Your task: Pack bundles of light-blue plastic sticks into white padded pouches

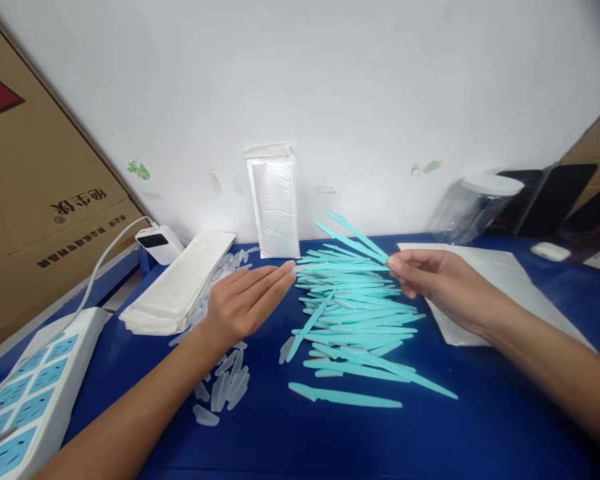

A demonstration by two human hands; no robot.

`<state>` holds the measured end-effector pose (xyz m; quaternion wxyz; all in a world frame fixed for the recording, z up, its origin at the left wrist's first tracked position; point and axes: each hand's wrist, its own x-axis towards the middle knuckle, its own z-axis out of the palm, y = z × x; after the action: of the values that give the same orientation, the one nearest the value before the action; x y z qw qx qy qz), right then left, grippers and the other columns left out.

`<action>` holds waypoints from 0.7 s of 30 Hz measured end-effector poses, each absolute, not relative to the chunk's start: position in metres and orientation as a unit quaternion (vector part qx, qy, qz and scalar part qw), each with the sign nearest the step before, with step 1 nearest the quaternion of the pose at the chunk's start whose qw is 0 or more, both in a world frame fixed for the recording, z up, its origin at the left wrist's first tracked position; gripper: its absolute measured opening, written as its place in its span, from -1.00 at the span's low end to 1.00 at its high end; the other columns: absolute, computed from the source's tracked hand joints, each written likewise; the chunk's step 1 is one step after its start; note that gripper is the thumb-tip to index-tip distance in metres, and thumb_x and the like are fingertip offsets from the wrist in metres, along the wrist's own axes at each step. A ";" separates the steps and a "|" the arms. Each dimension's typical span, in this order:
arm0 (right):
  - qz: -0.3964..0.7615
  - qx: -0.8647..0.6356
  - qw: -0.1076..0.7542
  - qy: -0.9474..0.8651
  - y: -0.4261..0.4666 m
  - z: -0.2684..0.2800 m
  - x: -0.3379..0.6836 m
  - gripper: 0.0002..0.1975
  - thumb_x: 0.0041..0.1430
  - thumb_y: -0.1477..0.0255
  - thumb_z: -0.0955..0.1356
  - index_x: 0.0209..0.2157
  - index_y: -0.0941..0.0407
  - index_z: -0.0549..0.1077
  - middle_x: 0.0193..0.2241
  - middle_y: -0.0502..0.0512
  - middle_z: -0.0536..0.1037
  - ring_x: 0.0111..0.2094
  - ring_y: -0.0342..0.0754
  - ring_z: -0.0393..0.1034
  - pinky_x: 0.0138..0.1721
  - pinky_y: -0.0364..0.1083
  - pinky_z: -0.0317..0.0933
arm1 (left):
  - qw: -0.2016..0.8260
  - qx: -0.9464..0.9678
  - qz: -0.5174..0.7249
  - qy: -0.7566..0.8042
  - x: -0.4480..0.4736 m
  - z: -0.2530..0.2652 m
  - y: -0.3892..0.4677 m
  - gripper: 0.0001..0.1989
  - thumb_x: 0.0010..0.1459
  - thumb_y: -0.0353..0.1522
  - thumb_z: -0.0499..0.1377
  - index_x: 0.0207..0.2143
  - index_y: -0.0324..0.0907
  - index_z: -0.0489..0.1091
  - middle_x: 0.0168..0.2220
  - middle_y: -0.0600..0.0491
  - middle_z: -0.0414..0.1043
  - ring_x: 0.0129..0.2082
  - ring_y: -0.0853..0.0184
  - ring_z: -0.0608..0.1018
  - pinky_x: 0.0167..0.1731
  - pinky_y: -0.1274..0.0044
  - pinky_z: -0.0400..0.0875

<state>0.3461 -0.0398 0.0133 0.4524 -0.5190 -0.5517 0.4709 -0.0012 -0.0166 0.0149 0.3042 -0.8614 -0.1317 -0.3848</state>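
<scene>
Between the thumb and fingers of my right hand (425, 273), several turquoise eyebrow razors (357, 240) are pinched by their handle ends; two fan up and leftward. Another razor (345, 267) runs level from these fingers toward my left hand (253, 297). My left fingers are pressed together at that razor's head end, and whatever they pinch is hidden. Beneath and between the hands spreads a heap of the same razors (360, 317), handles mostly to the right. Translucent blade caps (230, 387) lie loose below my left wrist, with more caps (220, 273) behind that hand.
A silvery padded envelope (275, 207) leans against the wall. White envelopes (180, 280) are stacked at left, near a white device (159, 244) and a power strip (35, 393). At right are a white envelope (500, 267), a clear jar (467, 207) and a small white case (550, 251).
</scene>
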 end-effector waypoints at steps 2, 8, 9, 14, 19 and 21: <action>0.471 -0.518 0.452 -0.552 -0.040 0.013 0.346 -0.57 0.03 0.01 0.61 -0.42 0.10 0.59 -0.53 -0.07 0.41 -0.53 -0.17 0.22 -0.40 -0.06 0.04 | 0.302 -0.863 -0.383 -0.131 -0.001 0.015 -0.017 -0.72 0.35 -0.59 0.23 0.08 -0.32 0.53 0.01 -0.18 0.69 -0.07 0.18 0.76 -0.15 0.42 0.69; 0.464 -0.519 0.451 -0.558 -0.040 0.012 0.347 -0.58 0.03 0.02 0.61 -0.40 0.10 0.61 -0.55 -0.06 0.42 -0.53 -0.16 0.24 -0.40 -0.07 0.07 | 0.301 -0.860 -0.388 -0.141 -0.002 0.012 -0.017 -0.71 0.32 -0.60 0.27 0.07 -0.31 0.55 0.02 -0.16 0.69 -0.07 0.18 0.76 -0.16 0.42 0.69; 0.463 -0.519 0.452 -0.558 -0.040 0.012 0.348 -0.58 0.03 0.02 0.61 -0.40 0.10 0.61 -0.54 -0.06 0.42 -0.53 -0.16 0.24 -0.40 -0.07 0.08 | 0.302 -0.857 -0.391 -0.145 -0.002 0.011 -0.016 -0.70 0.30 -0.60 0.29 0.07 -0.30 0.55 0.02 -0.15 0.69 -0.07 0.19 0.75 -0.18 0.43 0.69; 0.465 -0.522 0.455 -0.552 -0.040 0.012 0.348 -0.57 0.01 0.02 0.62 -0.39 0.10 0.61 -0.51 -0.04 0.45 -0.52 -0.16 0.26 -0.41 -0.07 0.11 | 0.302 -0.857 -0.392 -0.144 -0.002 0.010 -0.015 -0.69 0.29 -0.60 0.30 0.07 -0.29 0.55 0.02 -0.13 0.69 -0.07 0.20 0.75 -0.15 0.43 0.69; 0.460 -0.526 0.456 -0.551 -0.041 0.013 0.345 -0.54 -0.02 0.00 0.63 -0.39 0.11 0.62 -0.54 -0.03 0.45 -0.53 -0.14 0.27 -0.42 -0.07 0.13 | 0.306 -0.862 -0.381 -0.138 0.001 0.015 -0.022 -0.72 0.35 -0.57 0.24 0.08 -0.31 0.54 -0.01 -0.16 0.70 -0.08 0.18 0.76 -0.14 0.41 0.71; 0.457 -0.531 0.456 -0.549 -0.042 0.012 0.343 -0.53 -0.03 -0.01 0.63 -0.39 0.11 0.62 -0.56 -0.03 0.45 -0.53 -0.13 0.28 -0.42 -0.07 0.14 | 0.307 -0.864 -0.372 -0.143 0.002 0.017 -0.025 -0.72 0.37 -0.56 0.22 0.10 -0.27 0.53 -0.01 -0.15 0.70 -0.04 0.16 0.75 -0.12 0.40 0.72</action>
<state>0.3434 -0.0420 0.0125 0.4557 -0.5311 -0.5490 0.4570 0.0018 -0.0246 0.0168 0.3066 -0.8644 -0.1426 -0.3721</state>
